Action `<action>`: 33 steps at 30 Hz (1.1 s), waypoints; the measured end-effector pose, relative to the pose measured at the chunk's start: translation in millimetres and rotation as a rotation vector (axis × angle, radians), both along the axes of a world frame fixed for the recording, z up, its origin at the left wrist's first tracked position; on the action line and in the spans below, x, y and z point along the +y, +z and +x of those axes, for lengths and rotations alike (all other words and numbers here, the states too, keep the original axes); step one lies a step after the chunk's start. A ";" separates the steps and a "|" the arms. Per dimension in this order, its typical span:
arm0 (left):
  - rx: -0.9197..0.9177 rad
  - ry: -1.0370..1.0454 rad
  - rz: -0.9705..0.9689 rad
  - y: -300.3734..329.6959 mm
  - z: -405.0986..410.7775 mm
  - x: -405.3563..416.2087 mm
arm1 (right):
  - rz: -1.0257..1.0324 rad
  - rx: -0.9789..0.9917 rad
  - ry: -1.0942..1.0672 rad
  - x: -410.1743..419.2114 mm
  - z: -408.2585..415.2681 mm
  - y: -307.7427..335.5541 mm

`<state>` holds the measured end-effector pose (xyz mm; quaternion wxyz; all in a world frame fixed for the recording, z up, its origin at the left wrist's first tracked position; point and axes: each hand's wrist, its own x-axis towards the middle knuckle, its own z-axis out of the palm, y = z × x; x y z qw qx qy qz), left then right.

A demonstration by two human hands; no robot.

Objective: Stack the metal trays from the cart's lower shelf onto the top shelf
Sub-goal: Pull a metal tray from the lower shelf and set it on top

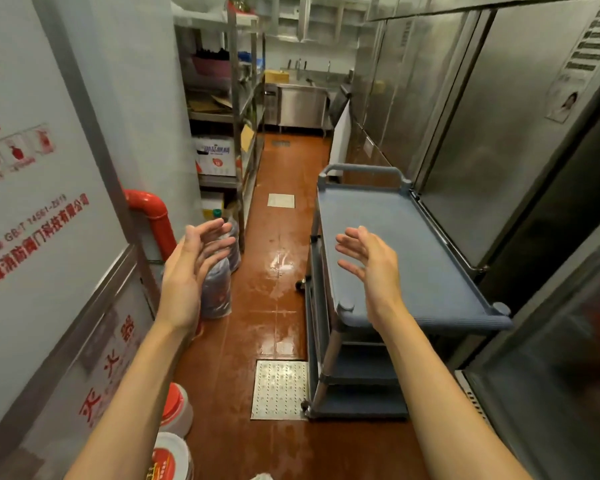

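A grey-blue three-shelf cart [430, 258] stands along the right wall of a narrow kitchen aisle. Its top shelf is bare; the two lower shelves [361, 403] are mostly hidden under it and no metal trays show on what I can see. My left hand [191, 271] is raised over the floor left of the cart, fingers spread, palm facing right. My right hand [368, 268] hovers above the near end of the top shelf, fingers apart, palm facing left. Neither hand holds anything.
Steel refrigerator doors [499, 133] line the right side behind the cart. On the left are a white wall panel, a red pipe [156, 220], dark filled bags [219, 289] and red-lidded tubs [174, 410]. A steel rack [229, 116] stands further back; the wet red floor has a drain grate [279, 389].
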<state>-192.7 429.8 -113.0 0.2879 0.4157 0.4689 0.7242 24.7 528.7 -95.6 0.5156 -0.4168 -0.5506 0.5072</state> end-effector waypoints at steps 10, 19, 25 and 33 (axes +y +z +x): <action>0.053 -0.089 -0.070 -32.1 -70.9 210.5 | -0.061 0.067 -0.098 196.9 -58.7 -42.8; 0.075 -0.114 -0.153 -45.4 -132.3 397.7 | -0.126 0.099 -0.161 369.4 -113.3 -73.0; 0.082 -0.254 -0.163 -61.8 -161.0 523.8 | -0.161 0.135 -0.307 452.7 -126.3 -97.4; 0.186 -0.655 -0.289 -125.3 -181.2 684.0 | -0.235 0.146 -0.700 514.5 -144.8 -147.1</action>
